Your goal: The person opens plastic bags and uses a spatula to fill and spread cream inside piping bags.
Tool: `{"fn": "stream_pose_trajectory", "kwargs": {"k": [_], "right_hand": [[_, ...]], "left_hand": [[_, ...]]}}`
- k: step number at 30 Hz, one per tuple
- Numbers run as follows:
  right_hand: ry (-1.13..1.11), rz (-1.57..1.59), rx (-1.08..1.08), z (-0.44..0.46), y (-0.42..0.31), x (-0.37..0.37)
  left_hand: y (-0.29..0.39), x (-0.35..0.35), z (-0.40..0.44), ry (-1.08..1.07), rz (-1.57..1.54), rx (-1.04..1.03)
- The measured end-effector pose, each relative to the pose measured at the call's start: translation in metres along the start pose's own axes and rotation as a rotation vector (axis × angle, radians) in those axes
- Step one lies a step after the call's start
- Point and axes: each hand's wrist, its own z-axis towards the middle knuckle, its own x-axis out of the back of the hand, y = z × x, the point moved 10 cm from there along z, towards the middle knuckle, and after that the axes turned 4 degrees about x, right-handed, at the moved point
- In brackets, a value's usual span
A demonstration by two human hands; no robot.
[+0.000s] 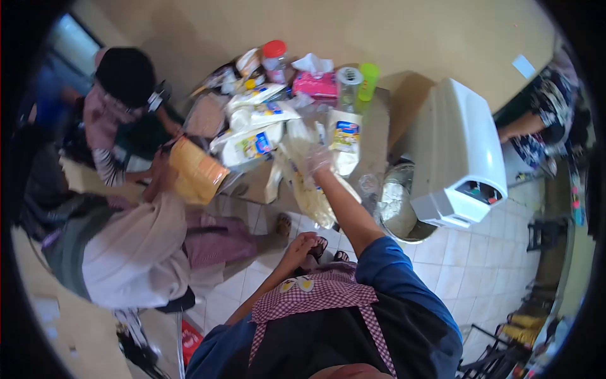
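My right hand (pixel 319 161), in a thin clear plastic glove, reaches over the table and grips a crumpled clear plastic bag (pixel 307 183) with a pale yellowish look. The bag hangs over the table's front edge. Beside that hand lies a white pack with a blue and yellow label (pixel 346 140). Several similar white packs (pixel 252 146) are heaped to its left. My left hand (pixel 302 245) is bare and low in front of my checked apron (pixel 315 294), apart from the table. Its fingers look loosely extended with nothing visible in them.
At the table's back stand a red-lidded jar (pixel 274 62), a pink tissue pack (pixel 314 84) and a green cup (pixel 367 82). Right are a metal pot (pixel 426 234) and a white appliance (pixel 461 151). Left, a person (pixel 139 246) holds a yellow-brown pouch (pixel 194 170); another person (pixel 120 107) stands behind.
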Motion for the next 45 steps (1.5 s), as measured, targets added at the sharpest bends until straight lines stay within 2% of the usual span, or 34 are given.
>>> {"fn": "stream_pose_trajectory", "kwargs": {"k": [2,4,6,7,8,9,10,11,12,13,14,15,16,17,19,21,23,25,26,27,29,31,33,34,35,37,39,41,43,45], "right_hand": [[-0.068,0.143,-0.003,0.008,0.007,-0.001],[-0.159,0.344,-0.030,0.009,0.010,0.012],[-0.212,0.549,-0.112,0.004,0.021,0.035],[-0.200,0.658,-0.158,-0.002,0.027,0.056],[-0.172,0.763,-0.213,-0.009,0.032,0.079],[0.055,0.811,-0.117,-0.021,0.037,0.121],[0.375,0.950,-0.133,-0.042,0.049,0.174],[0.253,0.951,-0.172,-0.050,0.050,0.169],[0.234,1.063,-0.192,-0.073,0.054,0.216],[0.062,1.021,-0.291,-0.090,0.056,0.220],[0.195,0.937,-0.267,-0.107,0.059,0.226],[0.183,0.798,-0.300,-0.127,0.064,0.236],[0.202,0.801,-0.345,-0.145,0.072,0.244],[0.223,0.806,-0.381,-0.163,0.079,0.256],[0.210,0.797,-0.475,-0.198,0.093,0.272],[0.445,0.807,-0.417,-0.233,0.102,0.312],[0.503,0.792,-0.468,-0.264,0.110,0.312],[0.895,0.727,-0.396,-0.310,0.116,0.359],[0.864,0.881,-0.509,-0.330,0.122,0.360],[0.870,0.865,-0.509,-0.350,0.123,0.374],[0.750,0.964,-0.765,-0.388,0.136,0.366],[0.730,1.044,-0.739,-0.416,0.141,0.369],[0.703,1.066,-0.893,-0.450,0.148,0.361],[0.767,1.033,-0.900,-0.464,0.153,0.366],[0.747,1.048,-0.873,-0.473,0.152,0.365],[0.664,1.050,-1.031,-0.509,0.152,0.377],[0.701,1.102,-0.990,-0.525,0.155,0.381],[0.624,1.144,-0.964,-0.538,0.156,0.378],[0.567,1.168,-0.954,-0.547,0.155,0.385],[0.623,1.147,-0.946,-0.551,0.155,0.404]], "left_hand": [[0.024,0.005,0.009,-0.023,0.103,-0.043],[0.033,0.017,0.019,-0.059,0.127,0.023],[0.070,0.018,0.021,-0.006,0.122,0.007],[0.093,0.021,0.026,0.086,0.167,-0.070],[0.108,0.029,0.034,0.179,0.201,-0.155],[0.107,0.044,0.053,0.055,0.041,-0.338],[0.109,0.049,0.064,0.237,-0.077,-0.168],[0.132,0.025,0.065,0.158,-0.100,-0.211],[0.145,0.013,0.072,0.081,-0.071,-0.295],[0.150,0.002,0.084,0.048,-0.075,-0.319],[0.151,-0.019,0.093,-0.018,-0.094,-0.300],[0.152,-0.040,0.098,-0.077,-0.114,-0.282],[0.152,-0.063,0.087,-0.035,-0.126,-0.289],[0.154,-0.095,0.076,-0.089,-0.112,-0.282],[0.130,-0.133,0.064,-0.053,-0.269,-0.046],[0.111,-0.164,0.062,-0.173,-0.229,-0.001],[0.110,-0.200,0.038,-0.270,0.067,-0.155],[0.089,-0.226,0.024,-0.324,-0.010,-0.068],[0.076,-0.240,0.016,-0.348,-0.092,0.019],[0.063,-0.254,0.005,-0.367,-0.175,0.105],[0.044,-0.276,-0.021,-0.403,-0.140,0.038],[0.048,-0.299,-0.054,-0.395,0.179,-0.302],[0.042,-0.327,-0.099,-0.442,0.133,-0.261],[0.035,-0.337,-0.109,-0.485,0.156,-0.276],[0.027,-0.342,-0.115,-0.511,0.175,-0.298],[0.008,-0.353,-0.112,-0.533,0.107,-0.356],[0.003,-0.375,-0.125,-0.679,-0.004,-0.276],[0.005,-0.391,-0.150,-0.718,-0.112,-0.139],[-0.012,-0.394,-0.148,-0.711,-0.125,-0.101],[-0.017,-0.400,-0.161,-0.668,-0.173,-0.031]]}}
